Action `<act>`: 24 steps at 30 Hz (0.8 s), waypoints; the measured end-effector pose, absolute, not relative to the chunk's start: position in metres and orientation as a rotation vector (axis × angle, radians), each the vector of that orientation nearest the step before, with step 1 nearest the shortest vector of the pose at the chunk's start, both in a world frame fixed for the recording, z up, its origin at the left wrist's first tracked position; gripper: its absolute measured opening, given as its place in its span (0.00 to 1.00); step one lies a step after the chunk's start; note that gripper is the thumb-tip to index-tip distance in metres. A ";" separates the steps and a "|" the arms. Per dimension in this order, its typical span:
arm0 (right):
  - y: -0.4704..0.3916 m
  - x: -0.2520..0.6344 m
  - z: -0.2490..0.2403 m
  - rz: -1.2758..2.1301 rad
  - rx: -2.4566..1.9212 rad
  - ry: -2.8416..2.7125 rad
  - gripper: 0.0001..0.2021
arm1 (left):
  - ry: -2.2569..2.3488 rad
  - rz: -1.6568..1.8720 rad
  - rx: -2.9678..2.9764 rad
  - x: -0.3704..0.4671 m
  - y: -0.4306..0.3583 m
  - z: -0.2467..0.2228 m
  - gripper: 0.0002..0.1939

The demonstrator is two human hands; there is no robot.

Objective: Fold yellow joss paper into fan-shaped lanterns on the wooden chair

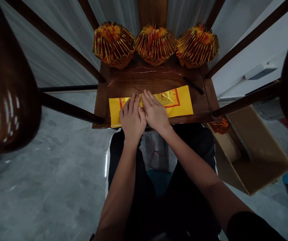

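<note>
A yellow joss paper sheet (184, 102) with a red border and gold foil lies across the wooden chair seat (126, 82); it looks folded lengthwise. My left hand (133, 120) lies flat on its left half, fingers stretched forward. My right hand (156, 112) presses flat beside it, the two hands touching near the middle of the paper. The part of the sheet under my palms and fingers is hidden. Behind the paper, to the right, a thin dark stick (193, 85) rests on the seat.
Three fan-pleated gold and red paper ornaments (155, 45) stand along the back of the seat. Dark chair rails (71, 107) flank both sides. At the lower right an open cardboard box (256, 147) sits on the floor, with another pleated ornament (220, 125) at its edge.
</note>
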State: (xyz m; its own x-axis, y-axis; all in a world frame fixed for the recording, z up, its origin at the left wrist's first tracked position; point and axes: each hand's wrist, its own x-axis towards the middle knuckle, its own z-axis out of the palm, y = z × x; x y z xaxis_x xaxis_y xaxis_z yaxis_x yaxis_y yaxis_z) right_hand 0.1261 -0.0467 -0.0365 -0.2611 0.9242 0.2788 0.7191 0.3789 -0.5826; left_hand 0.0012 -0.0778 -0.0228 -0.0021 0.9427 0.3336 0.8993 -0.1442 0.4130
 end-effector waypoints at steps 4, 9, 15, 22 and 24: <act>-0.051 0.151 -0.039 0.163 -1.557 -1.704 0.24 | 2.056 0.788 2.189 0.001 -0.081 -0.026 0.30; -0.056 0.200 -0.035 -0.224 -1.727 -1.400 0.27 | 2.046 0.865 2.163 0.003 -0.079 -0.028 0.30; -0.059 0.219 -0.033 -0.220 -1.794 -1.499 0.27 | 2.053 0.901 2.150 0.003 -0.079 -0.030 0.30; -0.084 0.223 -0.034 -0.151 -1.544 -1.660 0.25 | 2.063 0.910 2.138 0.003 -0.078 -0.031 0.30; -0.095 0.224 -0.034 -0.108 -1.422 -1.715 0.22 | 2.068 0.902 2.145 0.003 -0.078 -0.031 0.30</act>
